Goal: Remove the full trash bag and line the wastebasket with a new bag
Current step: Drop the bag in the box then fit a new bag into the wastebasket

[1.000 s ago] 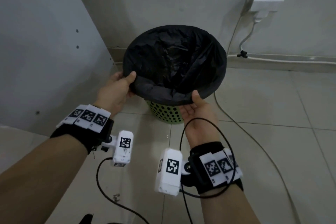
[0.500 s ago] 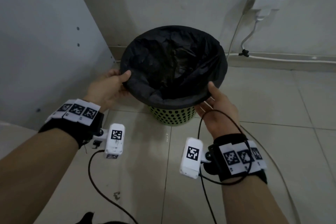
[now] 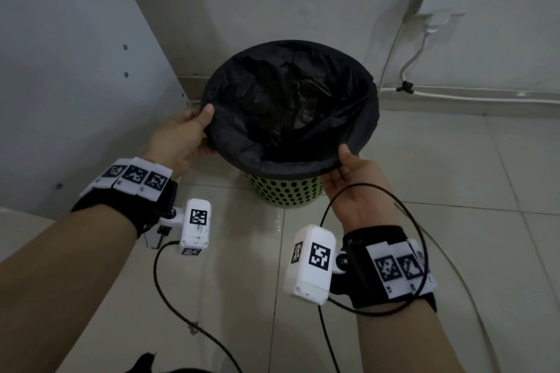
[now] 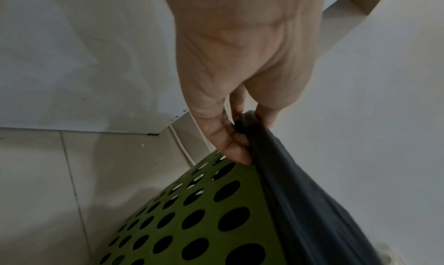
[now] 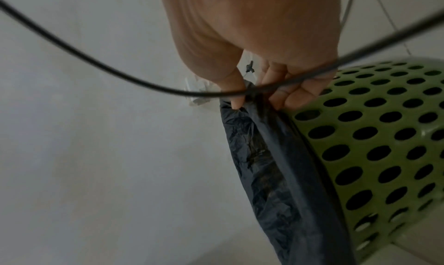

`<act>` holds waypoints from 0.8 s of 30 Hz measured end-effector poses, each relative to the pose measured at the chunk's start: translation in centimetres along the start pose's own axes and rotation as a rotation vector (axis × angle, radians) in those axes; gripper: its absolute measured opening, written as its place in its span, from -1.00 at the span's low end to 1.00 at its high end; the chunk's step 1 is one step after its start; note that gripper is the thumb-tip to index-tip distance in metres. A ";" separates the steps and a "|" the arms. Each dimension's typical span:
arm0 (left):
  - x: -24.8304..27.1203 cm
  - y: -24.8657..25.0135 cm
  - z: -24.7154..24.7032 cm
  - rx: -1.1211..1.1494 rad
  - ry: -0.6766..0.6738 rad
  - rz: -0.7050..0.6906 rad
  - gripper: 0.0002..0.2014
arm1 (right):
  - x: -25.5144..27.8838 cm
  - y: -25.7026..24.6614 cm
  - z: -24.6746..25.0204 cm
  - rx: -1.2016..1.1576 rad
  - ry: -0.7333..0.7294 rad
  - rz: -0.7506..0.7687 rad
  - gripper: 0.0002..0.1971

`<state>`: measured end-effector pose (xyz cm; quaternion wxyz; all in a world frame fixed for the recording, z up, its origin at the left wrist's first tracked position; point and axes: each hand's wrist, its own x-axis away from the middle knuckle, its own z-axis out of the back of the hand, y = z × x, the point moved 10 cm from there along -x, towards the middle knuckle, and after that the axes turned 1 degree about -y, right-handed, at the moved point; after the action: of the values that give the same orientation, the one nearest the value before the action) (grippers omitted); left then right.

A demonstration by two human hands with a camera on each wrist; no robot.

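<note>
A green perforated wastebasket [image 3: 286, 191] stands on the tiled floor by the wall, lined with a black trash bag [image 3: 291, 100] whose edge is folded over the rim. My left hand [image 3: 194, 130] pinches the bag's folded edge at the left of the rim, thumb on top. In the left wrist view the left hand [image 4: 240, 136] has its fingers curled under the black bag [image 4: 300, 193] beside the green basket wall [image 4: 192, 221]. My right hand [image 3: 348, 166] pinches the bag edge at the near right of the rim. The right wrist view shows the right hand [image 5: 254, 94] gripping the bag [image 5: 276, 164] against the basket [image 5: 372, 145].
A grey cabinet panel [image 3: 69, 70] stands close on the left. A white wall socket with a plug [image 3: 445, 0] and cables [image 3: 391, 48] is on the back wall to the right. A black cable [image 3: 418, 221] loops around my right wrist. Open tiled floor [image 3: 454, 175] lies to the right.
My right hand has slid from the front of the rim round to the near right and now pinches the bag edge. The left hand has kept its grip on the left rim.
</note>
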<state>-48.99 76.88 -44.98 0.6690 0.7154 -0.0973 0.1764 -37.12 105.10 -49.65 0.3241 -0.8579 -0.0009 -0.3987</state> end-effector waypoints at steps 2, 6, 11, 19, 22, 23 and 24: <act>0.5 -0.9 -0.2 0.031 -0.002 0.013 -0.64 | 0.1 0.2 -0.3 -0.018 0.004 0.028 -0.94; 1.5 -3.1 -0.9 0.014 -0.052 0.032 -0.59 | 1.6 3.1 -2.3 0.013 -0.099 0.031 -0.85; 0.8 -1.5 0.6 0.013 -0.031 0.033 -0.61 | 1.8 2.5 -1.0 0.089 -0.094 0.037 -0.58; 0.9 -0.2 -0.6 -0.028 -0.106 0.045 -0.56 | 1.2 0.1 -2.1 0.000 -0.153 0.007 -0.93; 0.8 0.1 -0.6 -0.049 -0.145 0.059 -0.55 | 1.7 0.4 -1.5 0.028 -0.215 -0.007 -0.90; 0.8 0.2 -0.6 -0.070 -0.149 0.063 -0.55 | 1.8 0.1 -1.2 0.058 -0.207 0.000 -0.90; 0.7 0.3 -0.5 -0.097 -0.149 0.067 -0.55 | 1.8 -0.6 -0.6 0.079 -0.180 0.026 -0.88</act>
<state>-48.54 77.43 -44.45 0.6877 0.6896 -0.1791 0.1397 -36.46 104.80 -47.79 0.3613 -0.8769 -0.0346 -0.3153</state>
